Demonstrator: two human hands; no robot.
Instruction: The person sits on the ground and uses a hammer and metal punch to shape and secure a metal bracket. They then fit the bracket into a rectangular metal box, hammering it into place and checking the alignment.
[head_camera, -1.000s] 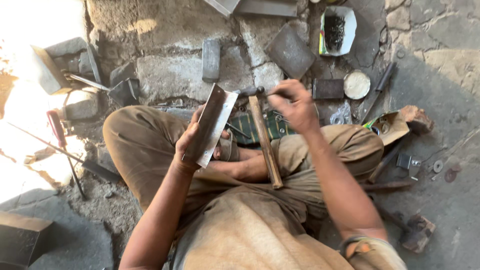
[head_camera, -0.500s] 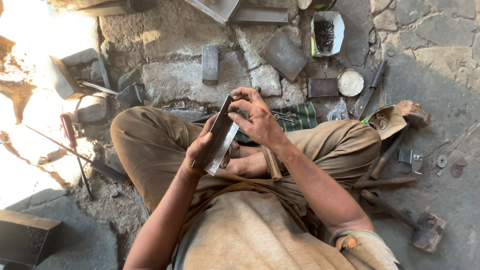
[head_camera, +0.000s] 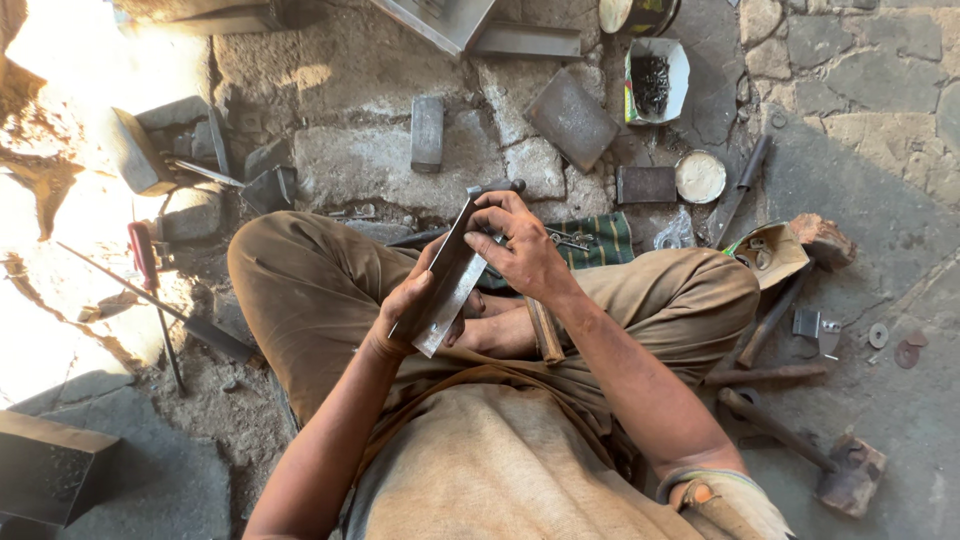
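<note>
The ground under me was rough stone (head_camera: 380, 160) and packed dirt, sunlit hard on my left and shaded grey on my right. I sat cross-legged on it in brown trousers, with the work held up over my lap. My left hand (head_camera: 415, 305) cupped the lower end of a flat grey metal plate (head_camera: 452, 275), fingers curled tight around its back edge so that it stood tilted, its upper end pointing away from me. My right hand (head_camera: 520, 250) was clamped over that upper end, thumb and fingertips pinching it near the top corner. Under my right forearm a wooden handle (head_camera: 545, 330) lay across my leg, touched by neither hand.

Around me lay the clutter: a small metal block (head_camera: 427, 132) on the stone ahead, a dark slab (head_camera: 572, 118) beside it, a white carton of dark bits (head_camera: 655, 82) farther off, and a round white lid (head_camera: 700, 176) near a dark square piece (head_camera: 646, 184). A red-handled screwdriver (head_camera: 145, 260) lay well off to my left, a heavy hammer (head_camera: 800, 455) to my right.
</note>
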